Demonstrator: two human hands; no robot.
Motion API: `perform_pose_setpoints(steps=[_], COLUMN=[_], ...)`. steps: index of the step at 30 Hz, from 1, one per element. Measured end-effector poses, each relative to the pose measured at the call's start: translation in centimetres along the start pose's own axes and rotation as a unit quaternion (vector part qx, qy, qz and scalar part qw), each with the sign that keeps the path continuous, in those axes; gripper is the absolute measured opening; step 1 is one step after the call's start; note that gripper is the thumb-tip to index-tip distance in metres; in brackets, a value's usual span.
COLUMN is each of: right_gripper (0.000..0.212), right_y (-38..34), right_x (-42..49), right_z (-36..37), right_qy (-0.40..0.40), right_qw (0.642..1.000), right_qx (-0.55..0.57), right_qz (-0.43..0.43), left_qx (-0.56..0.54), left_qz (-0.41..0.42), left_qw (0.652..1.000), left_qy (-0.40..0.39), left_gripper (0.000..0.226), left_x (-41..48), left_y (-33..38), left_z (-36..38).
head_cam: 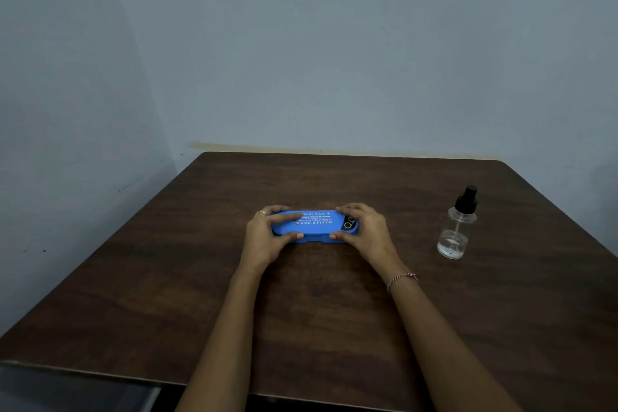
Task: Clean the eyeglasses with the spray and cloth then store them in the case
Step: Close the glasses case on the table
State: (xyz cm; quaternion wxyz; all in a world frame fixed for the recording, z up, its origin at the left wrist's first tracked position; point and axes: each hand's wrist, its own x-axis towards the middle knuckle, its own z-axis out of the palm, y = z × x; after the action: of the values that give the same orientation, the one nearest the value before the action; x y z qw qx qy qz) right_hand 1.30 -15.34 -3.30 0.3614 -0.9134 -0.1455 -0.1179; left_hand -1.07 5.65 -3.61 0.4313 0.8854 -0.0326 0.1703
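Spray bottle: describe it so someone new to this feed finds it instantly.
Start at the dark wooden table. Near its right edge, the spray bottle stands upright on its own. Unlike the flat blue case held at the centre, it is clear glass or plastic with a black pump top.

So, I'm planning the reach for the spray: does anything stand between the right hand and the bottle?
Nothing visible does: only bare table lies between the right hand, gripping the blue case, and the spray bottle.
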Motion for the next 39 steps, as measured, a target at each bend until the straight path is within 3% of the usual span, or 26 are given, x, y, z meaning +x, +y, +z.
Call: perform_pose_setpoints(steps=[39], right_gripper=[0.057], right_y=[0.35], right_x=[-0.08], right_z=[0.49], right_qy=[0.025], right_qw=[0.999], right_qx=[0.011], right_qz=[-0.035], left_qx=[0.021], left_qz=[0.024], left_qw=[0.999], left_qy=[0.015], left_gripper=[0.046], left_x=[0.10], left_y=[-0.02], left_z=[-0.06])
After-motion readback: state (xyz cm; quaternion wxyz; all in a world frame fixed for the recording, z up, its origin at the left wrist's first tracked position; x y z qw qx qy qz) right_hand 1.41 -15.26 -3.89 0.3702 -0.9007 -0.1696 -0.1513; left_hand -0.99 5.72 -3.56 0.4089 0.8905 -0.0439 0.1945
